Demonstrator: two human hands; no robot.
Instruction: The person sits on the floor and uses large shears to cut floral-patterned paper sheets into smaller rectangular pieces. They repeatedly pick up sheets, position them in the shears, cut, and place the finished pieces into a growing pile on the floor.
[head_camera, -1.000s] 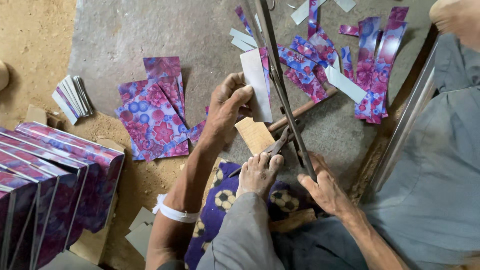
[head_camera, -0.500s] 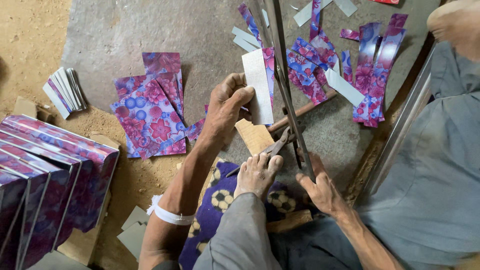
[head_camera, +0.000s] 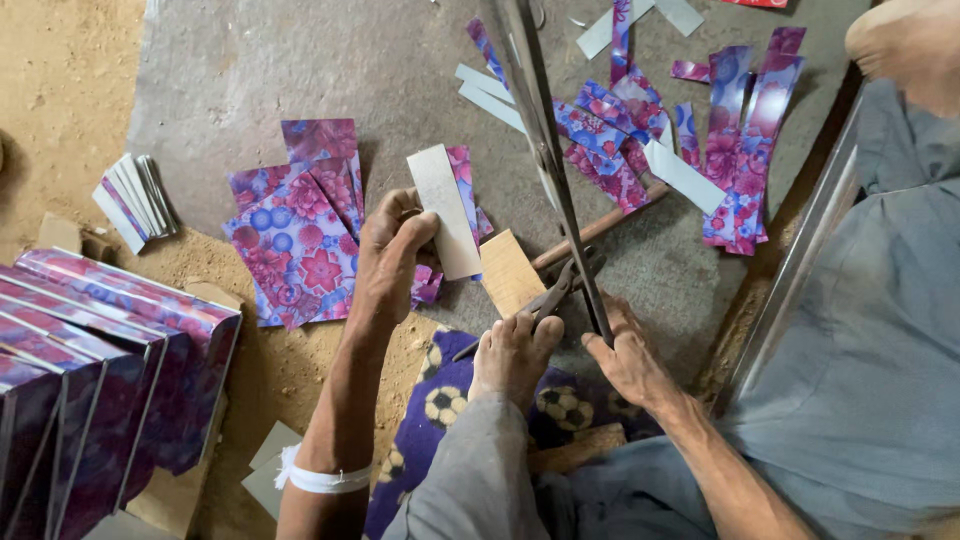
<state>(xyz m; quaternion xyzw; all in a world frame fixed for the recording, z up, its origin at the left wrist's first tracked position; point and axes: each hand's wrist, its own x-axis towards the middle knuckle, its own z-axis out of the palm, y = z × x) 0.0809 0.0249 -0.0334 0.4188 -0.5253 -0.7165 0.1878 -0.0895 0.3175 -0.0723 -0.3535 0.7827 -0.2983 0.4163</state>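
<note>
one head-worn view looks steeply down, close, onto the left hand (head_camera: 388, 262), right hand (head_camera: 632, 360) and stone slab (head_camera: 260, 80) beyond.

The upper end of the long metal shears (head_camera: 548, 150) is cut off by the top edge. The lower handle end is covered by the right hand (head_camera: 628, 362).

The left hand (head_camera: 390, 255) covers the lower left part of the cut strip (head_camera: 445, 212); the fingertips behind the strip are hidden.

The stack of boxes (head_camera: 95, 370) is cut off by the left and bottom edges; its count cannot be determined.

The football-pattern cushion (head_camera: 440, 400) is largely hidden under the foot (head_camera: 512, 352) and grey trouser leg.

The bare knee (head_camera: 905, 45) is cut off at the top right corner.

Details of the small card bundle (head_camera: 135, 198) are too small to resolve.
</note>
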